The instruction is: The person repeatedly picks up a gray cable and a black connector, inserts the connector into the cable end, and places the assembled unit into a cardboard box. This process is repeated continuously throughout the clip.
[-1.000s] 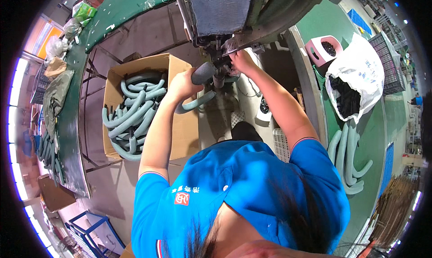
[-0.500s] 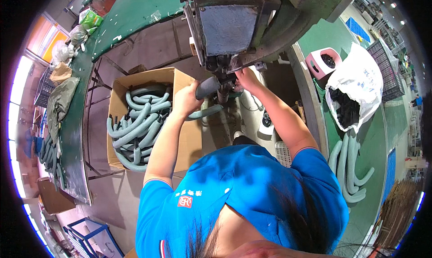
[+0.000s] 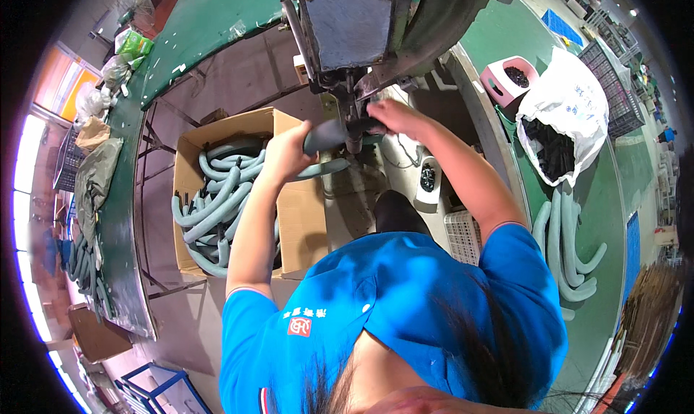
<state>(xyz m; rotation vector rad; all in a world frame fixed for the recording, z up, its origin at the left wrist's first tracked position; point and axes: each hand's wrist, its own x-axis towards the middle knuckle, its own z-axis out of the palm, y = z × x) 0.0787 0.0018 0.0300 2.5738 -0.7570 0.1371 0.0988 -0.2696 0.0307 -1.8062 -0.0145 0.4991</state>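
Head view: the whole scene is sliding lower and nearer than a moment ago, the machine now looming larger at the top and the cardboard box drifting right toward the middle, so the person is leaning in closer to the work. The hose piece is staying put at the machine's lower fitting, which reads as the fitting step being under way rather than finished.

The left hand is reaching up and forward, arm nearly straight, fingers curled around the grey-green hose piece just below its dark end. The right hand is coming in from the other side, elbow bent, fingers closed over the spot where the hose meets the fitting (what exactly it is pinching there is hidden).

More curved hoses are lying heaped in the box just left of the left forearm, and another bundle is lying on the green surface far right, below a white bag.
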